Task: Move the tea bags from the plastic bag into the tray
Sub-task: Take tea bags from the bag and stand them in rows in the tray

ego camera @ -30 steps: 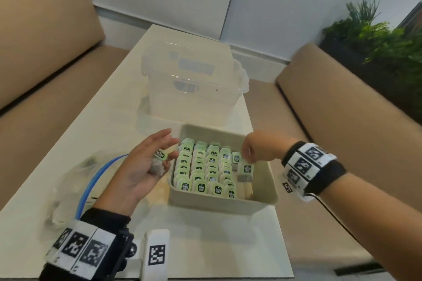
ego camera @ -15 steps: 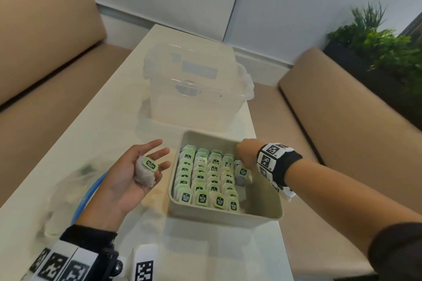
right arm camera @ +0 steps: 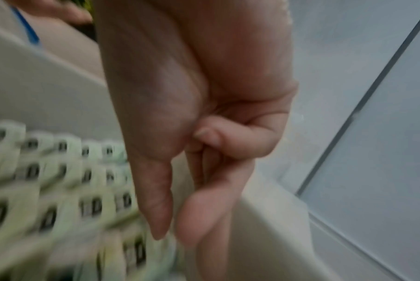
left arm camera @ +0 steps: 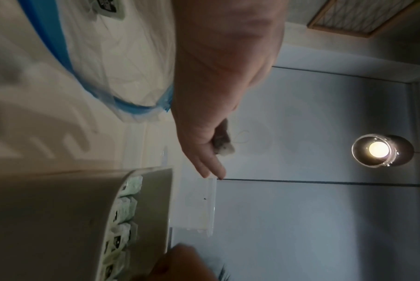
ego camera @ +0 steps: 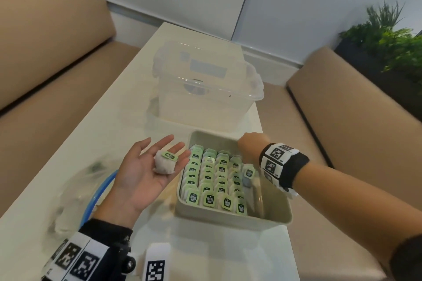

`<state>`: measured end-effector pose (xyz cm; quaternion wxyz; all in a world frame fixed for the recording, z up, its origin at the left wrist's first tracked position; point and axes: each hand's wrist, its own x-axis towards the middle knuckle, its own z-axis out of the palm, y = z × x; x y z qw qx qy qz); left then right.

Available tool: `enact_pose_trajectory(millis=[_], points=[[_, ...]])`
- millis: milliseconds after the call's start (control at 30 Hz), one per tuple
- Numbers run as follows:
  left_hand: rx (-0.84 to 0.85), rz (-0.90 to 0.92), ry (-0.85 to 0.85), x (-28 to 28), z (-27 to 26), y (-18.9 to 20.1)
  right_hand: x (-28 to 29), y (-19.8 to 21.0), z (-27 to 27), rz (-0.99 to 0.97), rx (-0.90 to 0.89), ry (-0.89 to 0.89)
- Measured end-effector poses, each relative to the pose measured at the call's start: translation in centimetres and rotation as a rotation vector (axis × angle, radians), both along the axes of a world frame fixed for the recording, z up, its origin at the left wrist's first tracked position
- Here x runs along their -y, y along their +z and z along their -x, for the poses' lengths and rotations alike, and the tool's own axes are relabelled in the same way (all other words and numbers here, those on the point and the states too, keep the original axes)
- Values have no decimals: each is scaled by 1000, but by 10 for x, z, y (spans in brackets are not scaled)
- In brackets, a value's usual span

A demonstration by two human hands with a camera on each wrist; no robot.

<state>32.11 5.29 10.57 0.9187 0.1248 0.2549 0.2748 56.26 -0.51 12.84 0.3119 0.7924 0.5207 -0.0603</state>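
Observation:
My left hand (ego camera: pixel 139 166) lies palm up to the left of the tray, fingers straight, with one white tea bag (ego camera: pixel 165 163) with a green tag lying loose on it. The beige tray (ego camera: pixel 230 219) holds several rows of green-tagged tea bags (ego camera: pixel 214 180), and one single tea bag (ego camera: pixel 249 172) stands alone in the right column. My right hand (ego camera: pixel 249 146) hovers over the tray's far right corner. In the right wrist view its thumb and forefinger (right arm camera: pixel 199 218) point down with nothing between them. The clear plastic bag (ego camera: pixel 91 185) with a blue zip lies under my left forearm.
A clear plastic lidded box (ego camera: pixel 205 89) stands just behind the tray on the white table (ego camera: pixel 114 121). Tan sofa benches (ego camera: pixel 354 121) run along both sides of the table. A green plant (ego camera: pixel 392 36) is at the far right.
My right hand let go of a tea bag in the tray's right column and drew back toward the far corner. My left hand flattened, so its tea bag now lies on the palm.

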Motion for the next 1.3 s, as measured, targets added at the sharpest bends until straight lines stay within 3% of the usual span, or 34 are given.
enact_pose_trajectory(millis=[67,167,267,367,533,700,800,933,1300], points=[[23,10,6,1,-1,2,-6,18,15,-140,-67,86],[38,1,-16,5,-4,5,-13,43,49,-401,-473,278],[136,-2,-19,8,-6,7,-13,53,83,-430,-695,391],[237,-20,-65,12,-4,9,-11,48,96,-464,-705,429],[204,-177,-32,10,1,16,-3,69,100,-690,-772,453],[-30,-755,22,11,7,27,15,114,100,-864,-899,392],[-106,-916,117,19,4,36,25,130,100,-877,-883,393],[-136,-958,226,29,-3,42,33,139,100,-856,-843,382],[-163,-988,252,39,-9,42,46,143,98,-893,-838,355]])
